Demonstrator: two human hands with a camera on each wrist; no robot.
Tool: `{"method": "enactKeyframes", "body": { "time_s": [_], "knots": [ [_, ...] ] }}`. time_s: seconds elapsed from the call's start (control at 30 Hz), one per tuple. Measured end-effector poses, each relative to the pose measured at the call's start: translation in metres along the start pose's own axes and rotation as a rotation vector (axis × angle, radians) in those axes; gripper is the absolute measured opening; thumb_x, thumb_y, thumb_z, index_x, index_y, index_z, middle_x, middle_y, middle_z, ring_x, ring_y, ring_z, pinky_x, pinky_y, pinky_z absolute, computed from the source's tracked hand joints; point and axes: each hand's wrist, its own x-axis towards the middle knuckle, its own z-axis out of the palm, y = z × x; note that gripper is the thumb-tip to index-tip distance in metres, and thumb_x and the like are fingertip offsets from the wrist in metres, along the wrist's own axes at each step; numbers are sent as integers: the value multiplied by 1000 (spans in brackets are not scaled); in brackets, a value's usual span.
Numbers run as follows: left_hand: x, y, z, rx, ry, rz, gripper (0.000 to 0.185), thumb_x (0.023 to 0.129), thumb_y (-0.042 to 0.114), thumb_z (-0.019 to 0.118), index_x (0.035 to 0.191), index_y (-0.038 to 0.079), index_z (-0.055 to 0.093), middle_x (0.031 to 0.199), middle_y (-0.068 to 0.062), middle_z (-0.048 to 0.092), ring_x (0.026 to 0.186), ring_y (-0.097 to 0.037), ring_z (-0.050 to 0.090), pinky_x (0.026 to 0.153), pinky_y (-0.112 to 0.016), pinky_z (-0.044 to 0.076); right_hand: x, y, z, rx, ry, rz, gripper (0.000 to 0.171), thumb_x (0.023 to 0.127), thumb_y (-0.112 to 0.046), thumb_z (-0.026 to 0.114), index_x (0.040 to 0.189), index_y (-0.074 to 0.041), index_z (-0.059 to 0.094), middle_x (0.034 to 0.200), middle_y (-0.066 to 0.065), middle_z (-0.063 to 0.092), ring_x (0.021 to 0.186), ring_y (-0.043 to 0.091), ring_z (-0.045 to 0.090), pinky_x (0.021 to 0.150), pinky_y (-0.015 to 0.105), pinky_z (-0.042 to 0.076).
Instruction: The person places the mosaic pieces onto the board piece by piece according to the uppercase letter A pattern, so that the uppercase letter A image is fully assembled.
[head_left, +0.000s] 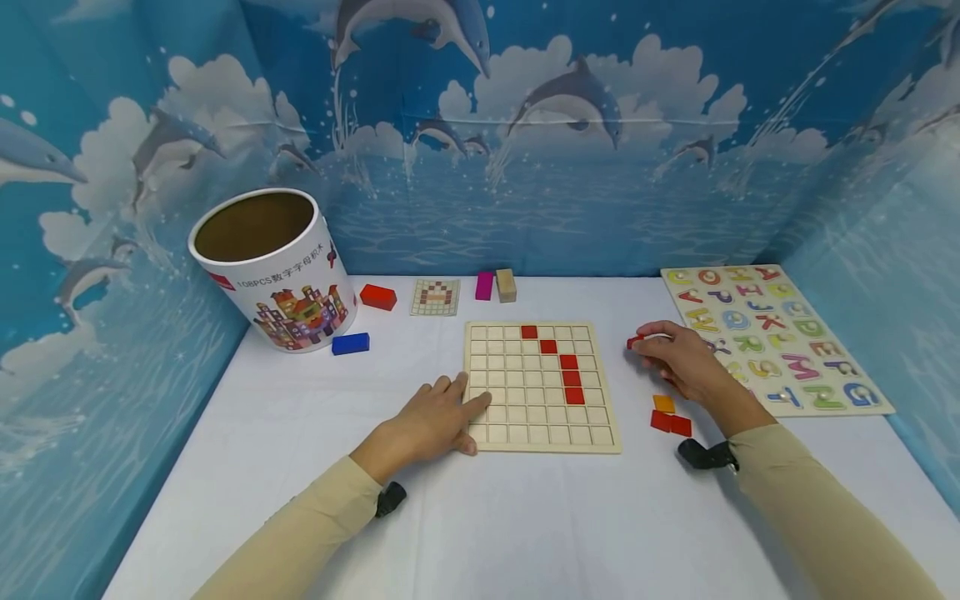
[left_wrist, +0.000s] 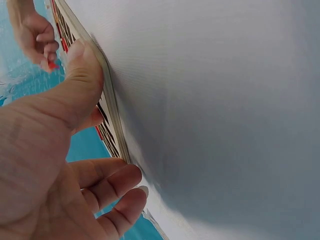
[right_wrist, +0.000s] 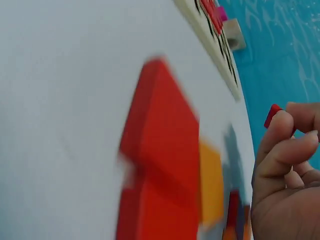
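A wooden grid board [head_left: 517,417] lies flat on the white table, with several red tiles [head_left: 570,378] set in its squares in a slanting, then straight line. My left hand [head_left: 433,417] rests on the board's near left corner, fingers spread; the left wrist view has the thumb [left_wrist: 82,70] against its edge. Right of the board, my right hand [head_left: 690,358] pinches a small red tile [right_wrist: 271,115] between thumb and fingertips, raised over the table. Two loose red tiles [head_left: 681,426] and an orange tile [head_left: 663,404] lie below that hand.
An alphabet puzzle board [head_left: 813,392] lies at the right. At the back left stands a large bucket [head_left: 281,287], near a red block [head_left: 378,297] and a blue block [head_left: 350,343]. Behind the grid board are a pattern card [head_left: 435,310], a magenta block [head_left: 484,286] and a wooden block [head_left: 506,286].
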Motion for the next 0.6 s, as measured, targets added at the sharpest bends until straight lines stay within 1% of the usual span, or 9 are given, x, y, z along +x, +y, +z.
{"method": "enactKeyframes", "body": {
  "time_s": [0.07, 0.13, 0.23, 0.37, 0.5, 0.57, 0.6],
  "knots": [
    [0, -1, -1, -1, -2, -5, 81, 85, 49, 74, 156, 23, 45, 159, -24, 36, 138, -38, 40, 108, -54, 39, 6, -9, 8, 132, -43, 9, 57, 98, -31, 71, 140, -5, 44, 95, -1, 72, 71, 11, 61, 57, 20, 46],
    [0, -2, -2, -2, -2, -8, 81, 85, 49, 74, 156, 23, 45, 159, -24, 36, 138, -38, 40, 108, -53, 40, 14, -20, 20, 211, -80, 1, 55, 97, -26, 72, 140, -4, 44, 96, -2, 74, 74, 8, 64, 57, 19, 47],
    [0, -2, -3, 3, -2, -14, 81, 84, 49, 74, 156, 23, 45, 160, -24, 36, 138, -38, 40, 108, -53, 40, 28, -37, 42, 223, -122, -30, 52, 97, -20, 71, 139, -3, 46, 95, 4, 76, 74, 8, 66, 58, 20, 48],
    [1, -3, -3, 9, -8, -28, 81, 85, 49, 74, 156, 24, 44, 160, -23, 35, 140, -38, 40, 108, -53, 39, 43, -57, 77, 125, -169, -40, 49, 97, -18, 70, 138, -1, 48, 92, 7, 76, 71, 11, 66, 60, 22, 48],
    [1, -1, -2, 3, -28, -28, 81, 86, 50, 73, 157, 25, 43, 161, -22, 34, 142, -38, 38, 111, -55, 37, 49, -67, 110, -26, -213, -46, 41, 97, -14, 68, 133, -1, 52, 85, 9, 72, 67, 16, 61, 58, 26, 44],
    [1, -1, -2, 4, -34, -26, 81, 86, 50, 73, 157, 25, 42, 161, -22, 34, 143, -38, 38, 112, -55, 36, 49, -69, 123, -106, -234, -71, 36, 97, -12, 68, 129, -2, 55, 82, 12, 66, 64, 20, 56, 57, 28, 41],
    [1, 0, -2, 6, -35, -25, 81, 86, 50, 73, 157, 26, 42, 161, -22, 34, 143, -38, 38, 112, -55, 36, 49, -70, 128, -159, -238, -93, 34, 96, -11, 69, 127, -3, 57, 82, 12, 64, 65, 21, 55, 57, 29, 42]
  ]
}}
